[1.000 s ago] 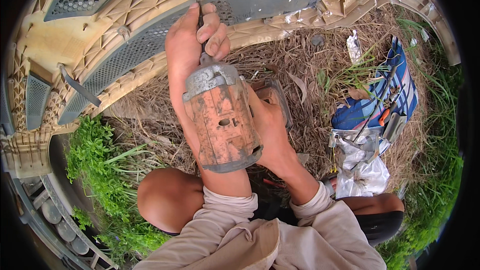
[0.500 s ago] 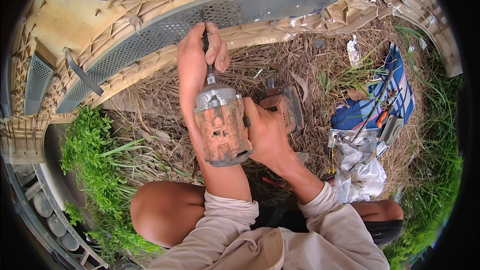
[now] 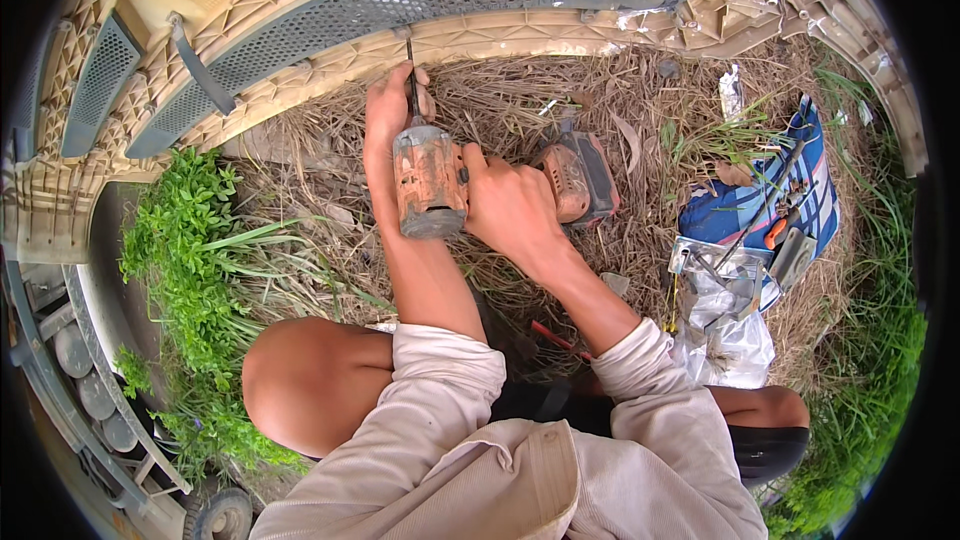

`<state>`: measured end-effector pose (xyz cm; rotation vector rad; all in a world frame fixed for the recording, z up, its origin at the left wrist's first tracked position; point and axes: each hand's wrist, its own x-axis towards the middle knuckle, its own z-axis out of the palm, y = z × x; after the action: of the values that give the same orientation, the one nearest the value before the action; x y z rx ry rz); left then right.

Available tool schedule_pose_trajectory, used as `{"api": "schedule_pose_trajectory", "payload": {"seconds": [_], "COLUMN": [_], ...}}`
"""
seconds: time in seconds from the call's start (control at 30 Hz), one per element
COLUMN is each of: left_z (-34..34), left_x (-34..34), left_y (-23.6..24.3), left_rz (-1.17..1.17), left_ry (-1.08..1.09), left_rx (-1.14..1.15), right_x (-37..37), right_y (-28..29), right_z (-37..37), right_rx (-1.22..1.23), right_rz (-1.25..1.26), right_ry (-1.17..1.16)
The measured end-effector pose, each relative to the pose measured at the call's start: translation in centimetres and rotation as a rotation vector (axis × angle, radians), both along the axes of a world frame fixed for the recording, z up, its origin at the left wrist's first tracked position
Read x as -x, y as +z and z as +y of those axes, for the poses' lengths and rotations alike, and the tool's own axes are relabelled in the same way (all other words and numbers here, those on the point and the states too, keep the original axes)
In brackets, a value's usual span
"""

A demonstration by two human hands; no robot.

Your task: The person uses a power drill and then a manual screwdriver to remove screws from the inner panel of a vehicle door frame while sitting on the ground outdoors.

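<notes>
My right hand (image 3: 510,200) is closed around the handle of a worn orange power driver (image 3: 428,180), whose battery pack (image 3: 590,175) sticks out to the right. My left hand (image 3: 388,100) has its fingers curled around the driver's long dark bit (image 3: 414,88). The bit's far end meets the lower rim of a tan plastic panel (image 3: 480,47), by a small tab below a dark grey perforated strip (image 3: 400,10). Whether the tip is engaged in anything is too small to tell.
At the right lie a blue plaid bag (image 3: 725,210), an orange-handled tool (image 3: 775,232) and a clear plastic bag (image 3: 740,350). Dry grass (image 3: 630,120) covers the ground, with green plants (image 3: 175,240) at left. My bare knee (image 3: 290,385) is at lower left, beside grey framework (image 3: 80,390).
The driver and both hands have moved away from me and look smaller, with more of the battery pack showing. The panel sits higher in view than half a second ago.
</notes>
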<state>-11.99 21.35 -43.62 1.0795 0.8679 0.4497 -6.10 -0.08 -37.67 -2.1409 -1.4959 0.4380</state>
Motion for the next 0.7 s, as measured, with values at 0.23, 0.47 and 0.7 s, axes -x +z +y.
{"api": "schedule_pose_trajectory", "payload": {"seconds": [0.23, 0.47, 0.7], "left_z": [0.7, 0.3, 0.5], "left_x": [0.4, -0.4, -0.1], "left_y": [-1.9, -1.3, -1.6], "left_rz": [-0.066, -0.038, -0.054], "left_ry": [0.031, 0.029, 0.029], "left_rx": [0.084, 0.106, 0.138], "right_x": [0.3, 0.2, 0.3], "right_y": [-0.2, -0.2, -0.2], "right_z": [0.7, 1.0, 1.1], "right_rx": [0.013, 0.016, 0.0], "right_rz": [-0.062, -0.091, -0.093], "right_ry": [-0.006, -0.019, -0.006]}}
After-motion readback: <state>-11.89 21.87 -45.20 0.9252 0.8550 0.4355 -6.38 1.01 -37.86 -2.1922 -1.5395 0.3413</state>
